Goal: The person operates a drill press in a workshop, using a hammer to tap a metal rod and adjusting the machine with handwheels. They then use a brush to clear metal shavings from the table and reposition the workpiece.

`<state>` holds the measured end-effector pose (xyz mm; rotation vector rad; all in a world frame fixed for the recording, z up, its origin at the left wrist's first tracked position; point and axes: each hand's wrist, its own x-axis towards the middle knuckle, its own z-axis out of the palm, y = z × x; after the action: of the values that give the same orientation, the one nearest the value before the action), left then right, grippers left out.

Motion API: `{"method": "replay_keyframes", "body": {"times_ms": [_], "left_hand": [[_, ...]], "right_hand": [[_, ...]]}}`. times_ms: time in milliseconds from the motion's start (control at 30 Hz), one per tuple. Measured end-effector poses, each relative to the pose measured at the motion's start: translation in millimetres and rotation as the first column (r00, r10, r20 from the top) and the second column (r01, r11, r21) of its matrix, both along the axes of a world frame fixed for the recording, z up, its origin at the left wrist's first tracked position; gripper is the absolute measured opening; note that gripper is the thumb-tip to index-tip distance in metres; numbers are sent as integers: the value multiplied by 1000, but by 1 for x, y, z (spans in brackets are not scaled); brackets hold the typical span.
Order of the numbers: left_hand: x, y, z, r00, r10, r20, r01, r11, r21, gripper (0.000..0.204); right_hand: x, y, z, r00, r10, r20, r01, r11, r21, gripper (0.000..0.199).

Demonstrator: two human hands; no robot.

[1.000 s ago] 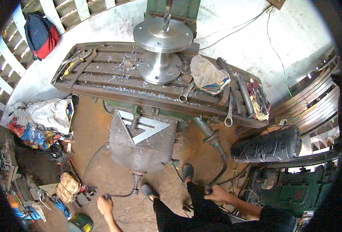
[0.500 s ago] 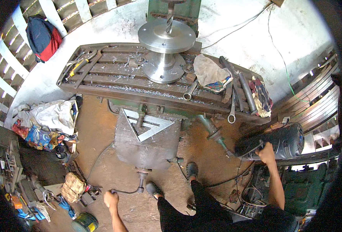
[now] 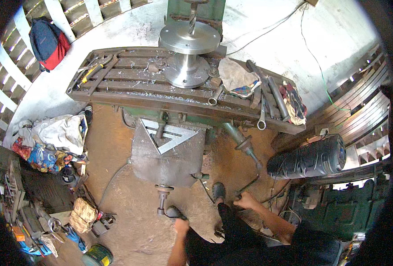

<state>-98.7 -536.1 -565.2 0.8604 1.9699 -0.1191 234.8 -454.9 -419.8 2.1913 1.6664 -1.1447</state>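
Milling machine [image 3: 169, 146], green, seen from above; its long slotted table [image 3: 130, 86] runs left to right and dips toward the right edge. On the table stands a steel flanged hub [image 3: 188, 53], its axis upright, with a drill bit [image 3: 192, 20] pointing down into its bore. Metal chips lie in the table slots. At the table's right end lie a folded rag [image 3: 237, 80], a bundle of cloth [image 3: 294, 104], a dark bar [image 3: 277, 97] and a ring spanner [image 3: 262, 116], the spanner's long axis running front to back with the ring end nearest the person. At the left end lies a yellow-handled tool [image 3: 90, 73].

Black ribbed drum [image 3: 309, 157], lying on its side to the right of the machine, long axis left to right. Blue and red backpack [image 3: 47, 42] against the wall, upper left. Heap of cloth [image 3: 50, 142] on the floor at left.

Crank handle [image 3: 248, 184], a thin bent rod, slants from the machine's lower right down toward the person. Right hand [image 3: 246, 201] is curled around its lower end. Left hand [image 3: 181, 227] hangs near a short spindle [image 3: 163, 197] below the machine's front plate; whether its fingers are spread or closed cannot be told.
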Motion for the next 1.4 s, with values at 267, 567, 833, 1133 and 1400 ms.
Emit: {"method": "replay_keyframes", "body": {"times_ms": [267,567,833,1133,1400], "left_hand": [[-218,55,26,859,18,-511,79,983,166,33],[-172,36,181,872,184,-453,37,900,435,28],[-170,27,187,884,156,-441,75,883,462,30],[-137,16,209,899,150,-411,52,896,442,29],[-129,15,217,867,142,-477,127,863,488,25]], "right_hand": [[19,6,213,965,-223,-139,257,911,322,39],[40,7,208,951,-301,63,268,912,311,37],[42,22,220,899,-375,225,233,846,479,37],[165,111,67,623,-335,707,12,908,419,28],[116,75,-54,842,-372,390,251,911,327,46]]}}
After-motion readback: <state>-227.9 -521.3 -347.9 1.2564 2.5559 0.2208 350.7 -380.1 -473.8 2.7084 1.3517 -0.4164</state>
